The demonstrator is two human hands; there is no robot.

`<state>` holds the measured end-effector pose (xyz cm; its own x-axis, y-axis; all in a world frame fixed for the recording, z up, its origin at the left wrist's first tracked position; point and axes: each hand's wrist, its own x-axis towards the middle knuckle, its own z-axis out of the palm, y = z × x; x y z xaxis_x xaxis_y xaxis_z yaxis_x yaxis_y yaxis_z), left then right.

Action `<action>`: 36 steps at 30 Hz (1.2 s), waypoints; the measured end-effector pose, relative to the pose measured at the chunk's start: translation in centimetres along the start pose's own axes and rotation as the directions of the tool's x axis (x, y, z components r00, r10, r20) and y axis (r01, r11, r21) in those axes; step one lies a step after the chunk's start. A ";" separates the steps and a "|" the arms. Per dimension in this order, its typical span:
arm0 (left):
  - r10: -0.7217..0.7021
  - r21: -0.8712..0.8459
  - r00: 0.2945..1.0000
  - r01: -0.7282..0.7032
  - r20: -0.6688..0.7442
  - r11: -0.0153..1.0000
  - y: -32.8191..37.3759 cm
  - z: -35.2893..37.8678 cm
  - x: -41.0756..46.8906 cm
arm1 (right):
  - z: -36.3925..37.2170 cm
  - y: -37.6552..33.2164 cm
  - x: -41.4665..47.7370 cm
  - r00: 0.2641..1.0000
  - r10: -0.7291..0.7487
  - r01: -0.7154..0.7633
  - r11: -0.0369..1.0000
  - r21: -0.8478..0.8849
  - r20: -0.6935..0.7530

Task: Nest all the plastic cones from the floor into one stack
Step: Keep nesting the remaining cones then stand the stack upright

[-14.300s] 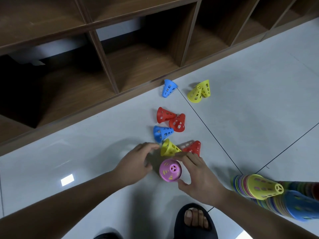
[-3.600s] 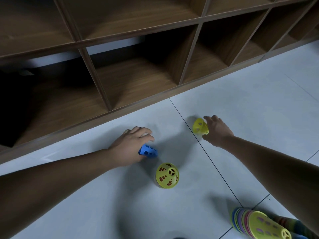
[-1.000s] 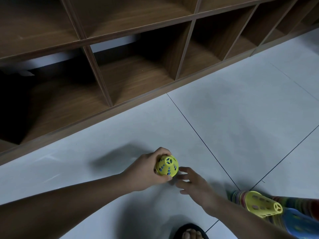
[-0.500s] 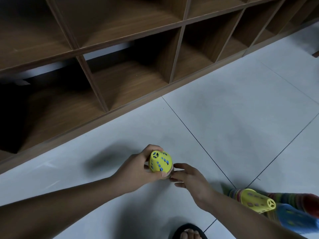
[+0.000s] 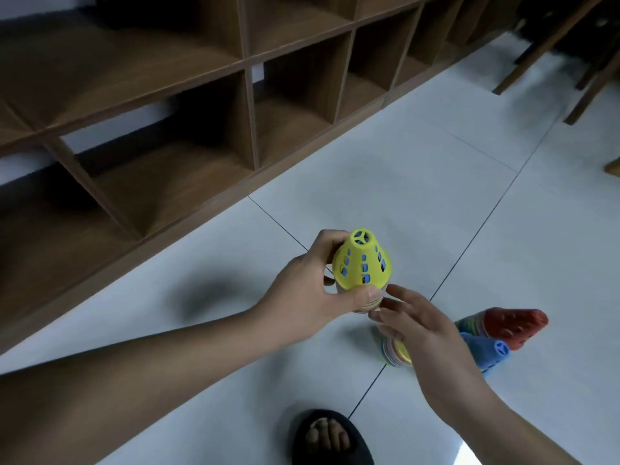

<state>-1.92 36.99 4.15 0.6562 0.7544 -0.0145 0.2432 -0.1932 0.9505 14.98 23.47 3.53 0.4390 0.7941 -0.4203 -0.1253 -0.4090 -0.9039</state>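
The nested stack of cones [image 5: 362,263] is held up off the floor [image 5: 369,182], narrow tip up and leaning a little away from the camera. A yellow cone is outermost and blue shows through its holes. A few blurred rims peek out below the yellow edge.

The left hand [image 5: 302,297] grips the stack near its base. Its fingers [image 5: 327,241] curl round the far side, and the thumb presses the near rim. The right hand [image 5: 422,327] is just beside the base, with its fingers [image 5: 392,290] loosely extended and slightly apart, holding nothing. Their tips reach the bottom rims, but I cannot tell whether they touch.

Behind the right wrist, other cone stacks lie on their sides on the floor. There is a red-tipped stack [image 5: 513,325], a blue-tipped stack [image 5: 486,352] and a band of coloured rims [image 5: 394,352], partly hidden by the hand.

A foot in a black slipper [image 5: 330,437] is at the lower edge. A wooden shelf unit [image 5: 201,152] runs along the far side of the floor, and dark furniture legs [image 5: 536,52] stand at upper right.
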 end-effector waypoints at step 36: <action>0.052 0.252 0.925 -0.157 0.377 0.955 -3.5 12.9 4.4 | -6.0 13.1 1.0 0.936 0.352 -0.345 0.892 0.290 0.032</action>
<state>9.32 32.96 -3.26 0.8890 0.4507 -0.0809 0.3095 -0.4612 0.8316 19.14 16.24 -8.27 0.3382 0.6136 -0.7135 -0.5218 -0.5087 -0.6848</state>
